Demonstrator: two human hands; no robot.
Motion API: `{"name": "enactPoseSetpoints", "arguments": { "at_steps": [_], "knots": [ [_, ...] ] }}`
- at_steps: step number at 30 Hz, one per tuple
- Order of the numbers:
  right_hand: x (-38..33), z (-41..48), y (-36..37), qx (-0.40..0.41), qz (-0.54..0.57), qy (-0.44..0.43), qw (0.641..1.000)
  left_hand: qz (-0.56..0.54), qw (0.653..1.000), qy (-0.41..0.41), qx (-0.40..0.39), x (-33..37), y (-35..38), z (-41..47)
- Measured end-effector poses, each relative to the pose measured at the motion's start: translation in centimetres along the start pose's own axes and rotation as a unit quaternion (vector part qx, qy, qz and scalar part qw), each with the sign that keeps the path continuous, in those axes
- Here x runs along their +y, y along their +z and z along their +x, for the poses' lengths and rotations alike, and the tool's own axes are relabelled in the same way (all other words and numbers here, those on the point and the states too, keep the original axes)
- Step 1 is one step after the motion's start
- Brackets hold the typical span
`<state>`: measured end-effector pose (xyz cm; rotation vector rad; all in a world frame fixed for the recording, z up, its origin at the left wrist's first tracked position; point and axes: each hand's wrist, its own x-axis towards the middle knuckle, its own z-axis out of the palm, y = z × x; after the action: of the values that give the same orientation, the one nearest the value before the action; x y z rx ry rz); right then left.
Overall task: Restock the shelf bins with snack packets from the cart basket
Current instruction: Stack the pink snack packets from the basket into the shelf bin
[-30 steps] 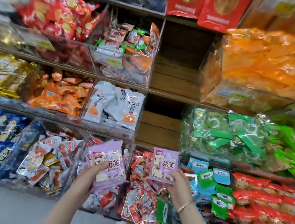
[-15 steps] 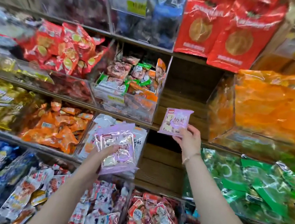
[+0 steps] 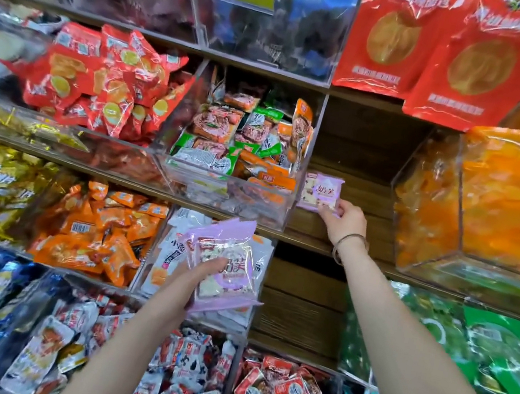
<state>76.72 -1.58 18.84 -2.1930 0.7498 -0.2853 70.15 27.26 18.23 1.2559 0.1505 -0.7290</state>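
Note:
My right hand [image 3: 343,222] pinches a single pale purple snack packet [image 3: 320,192] by its lower corner, holding it upright in the bare wooden shelf gap [image 3: 360,152] between two clear bins. My left hand [image 3: 199,276] grips a stack of the same purple packets [image 3: 228,267], held in front of the bin of white packets one shelf lower. The cart basket is out of view.
A clear bin of mixed brown, green and orange packets [image 3: 235,189] stands just left of the gap. Another bin of orange packets [image 3: 493,203] stands to its right. Red bags [image 3: 450,56] hang above. Lower shelves hold full bins, with a second bare wooden gap [image 3: 302,305] below.
My right hand has carried the single purple packet further up and into the wooden gap on the upper shelf. My left hand keeps its stack at about the same place.

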Motion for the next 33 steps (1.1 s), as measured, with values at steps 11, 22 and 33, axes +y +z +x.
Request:
{"name": "enactPoseSetpoints", "arguments": {
  "at_steps": [11, 22, 33],
  "knots": [
    [-2.1, 6.7, 1.4, 0.051, -0.142, 0.049, 0.987, -0.004, 0.999, -0.004, 0.034, -0.2, -0.2, 1.5],
    [-1.0, -4.7, -1.8, 0.034, 0.076, -0.048, 0.995, -0.029, 0.999, 0.014, 0.031, -0.9, 2.5, 0.7],
    [0.9, -16.2, -2.3, -0.175, 0.27, 0.03, 0.946, 0.013, 1.0, 0.015, -0.004, -1.2, 6.2, -0.1]
  ]
}}
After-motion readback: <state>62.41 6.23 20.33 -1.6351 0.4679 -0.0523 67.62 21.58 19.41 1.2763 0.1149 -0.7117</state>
